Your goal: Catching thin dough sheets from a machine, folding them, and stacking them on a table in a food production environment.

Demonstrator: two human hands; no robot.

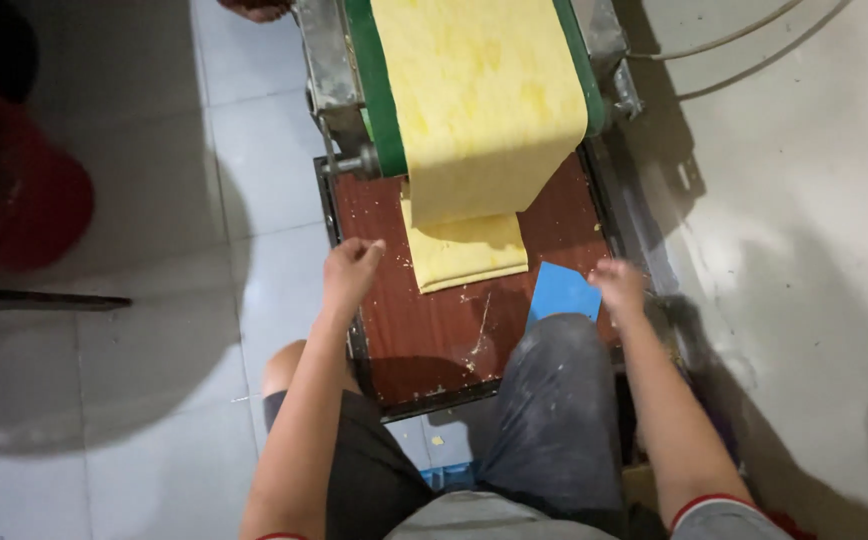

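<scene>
My left hand [351, 268] hovers loosely curled, holding nothing, over the brown board's [434, 340] left edge. My right hand [619, 285], blurred, grip indeterminate, sits at its right edge beside the blue scraper [562, 293]. The yellow dough sheet [464, 245] folds onto the board's far end.

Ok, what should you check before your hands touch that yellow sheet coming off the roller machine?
1. Left hand free, nothing held: ok.
2. Right hand free: cannot tell, it is blurred, beside the blue card.
3. Yellow sheet hanging off the belt untorn: ok.
4. Sheet folding onto the brown board, not the floor: ok.
5. Board free of bits: not ok, crumbs lie on it.
6. Hands away from the roller shaft: ok.
</scene>
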